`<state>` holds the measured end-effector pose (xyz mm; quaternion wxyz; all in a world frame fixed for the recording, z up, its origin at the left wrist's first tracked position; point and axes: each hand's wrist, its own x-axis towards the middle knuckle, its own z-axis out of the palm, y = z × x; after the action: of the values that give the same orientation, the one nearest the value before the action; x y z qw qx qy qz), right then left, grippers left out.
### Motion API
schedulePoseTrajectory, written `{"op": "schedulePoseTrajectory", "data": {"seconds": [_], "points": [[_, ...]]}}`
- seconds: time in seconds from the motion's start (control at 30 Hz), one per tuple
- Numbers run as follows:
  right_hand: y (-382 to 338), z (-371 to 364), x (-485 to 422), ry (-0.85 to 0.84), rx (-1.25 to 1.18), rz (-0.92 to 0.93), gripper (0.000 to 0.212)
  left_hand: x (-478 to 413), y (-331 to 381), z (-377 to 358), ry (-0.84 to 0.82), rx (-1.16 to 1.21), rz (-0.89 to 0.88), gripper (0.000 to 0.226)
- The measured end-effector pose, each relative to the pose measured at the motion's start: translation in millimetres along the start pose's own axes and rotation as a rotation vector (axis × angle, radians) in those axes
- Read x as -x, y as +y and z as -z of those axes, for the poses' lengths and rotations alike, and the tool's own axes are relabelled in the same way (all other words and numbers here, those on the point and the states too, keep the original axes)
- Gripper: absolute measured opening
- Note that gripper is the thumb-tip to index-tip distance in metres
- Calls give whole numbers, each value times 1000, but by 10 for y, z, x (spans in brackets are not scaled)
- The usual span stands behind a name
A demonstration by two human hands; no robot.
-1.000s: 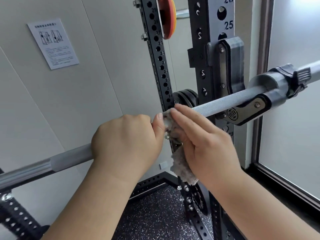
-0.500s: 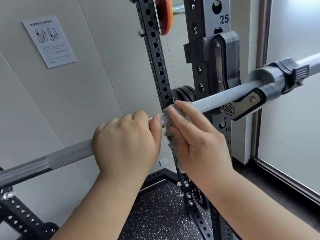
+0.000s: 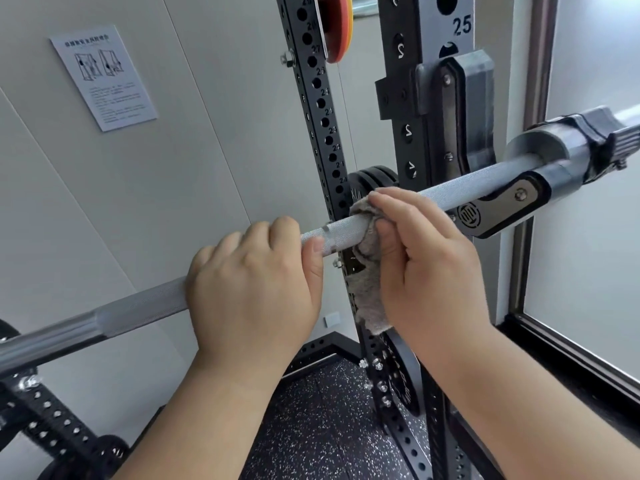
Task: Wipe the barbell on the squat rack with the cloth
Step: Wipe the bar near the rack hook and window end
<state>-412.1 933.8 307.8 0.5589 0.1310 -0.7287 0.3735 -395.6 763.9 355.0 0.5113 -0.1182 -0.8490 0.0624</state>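
A grey knurled barbell (image 3: 460, 187) runs from lower left to upper right and rests in the rack's J-hook (image 3: 498, 211). My left hand (image 3: 252, 289) grips the bar from above, fingers curled over it and thumb underneath. Just to its right, my right hand (image 3: 422, 265) holds a grey fuzzy cloth (image 3: 369, 292) wrapped round the bar, fingers laid over the top; the cloth's loose end hangs down below. A short bare stretch of bar (image 3: 332, 233) shows between the two hands.
The black perforated rack uprights (image 3: 318, 109) stand right behind the bar, with black weight plates (image 3: 372, 181) and an orange plate (image 3: 337, 26) stored on them. A collar clamp (image 3: 602, 133) sits on the bar's sleeve. A wall with a notice (image 3: 104, 77) is on the left, frosted glass on the right.
My right hand and the cloth have slid to the right along the bar, away from my left hand, baring a short piece of knurling between them. My left hand keeps its grip.
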Motion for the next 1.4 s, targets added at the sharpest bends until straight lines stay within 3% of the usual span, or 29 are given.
{"op": "schedulePoseTrajectory", "data": {"seconds": [0.17, 0.33, 0.47, 0.63, 0.77, 0.93, 1.0, 1.07, 1.13, 1.27, 1.4], "points": [[-116, -13, 85, -208, -28, 69, 39, -5, 8, 6, -13, -8, 13, 42], [-80, 49, -1, -71, -102, -36, 34, -32, 36, 25, -39, 7, 30, 38], [-252, -115, 124, -195, -140, 66, 45, -30, 20, 76, -116, 12, 1, 39], [-165, -33, 62, -37, -90, -31, 31, 33, -143, 125, -97, 126, -47, 30], [-332, -163, 171, -218, -87, 60, 38, 77, -248, 252, -173, 140, 0, 31], [-279, -61, 54, -104, -92, 29, 30, 217, -547, 379, -280, 30, 143, 51], [-375, -124, 138, -151, -87, 48, 36, 227, -681, 410, -324, -6, 176, 59], [-445, -192, 234, -227, -78, 183, 46, 249, -776, 452, -341, -5, 193, 62], [-428, -165, 155, -227, -42, 286, 37, 267, -850, 495, -313, 16, 204, 63], [-426, -132, 57, -153, -80, 113, 29, 283, -925, 482, -288, -1, 119, 59], [-536, -230, 277, -204, -69, 196, 39, 294, -903, 473, -294, 9, 94, 56]]}}
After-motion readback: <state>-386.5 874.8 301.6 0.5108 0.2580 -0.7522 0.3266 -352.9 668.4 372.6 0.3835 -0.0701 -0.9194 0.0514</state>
